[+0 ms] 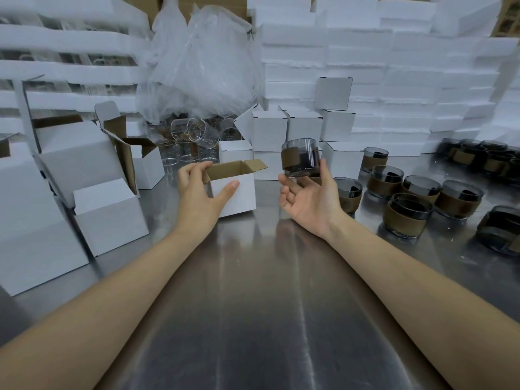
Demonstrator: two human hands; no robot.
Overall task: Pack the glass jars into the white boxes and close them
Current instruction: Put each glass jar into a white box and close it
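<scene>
Smoked glass jar with brown band, upright and blurred, sits just above the right hand, right of the open white box and higher than its mouth. The right hand is palm up with fingers loosely spread. Its thumb is against the jar's lower right edge, real grip cannot tell. Left hand grips the box, thumb on the front face, fingers over the back rim. The box stands on the steel table, flaps up. More banded jars stand at right, closed white boxes behind, larger open boxes at left, and clear jars under a plastic bag.
</scene>
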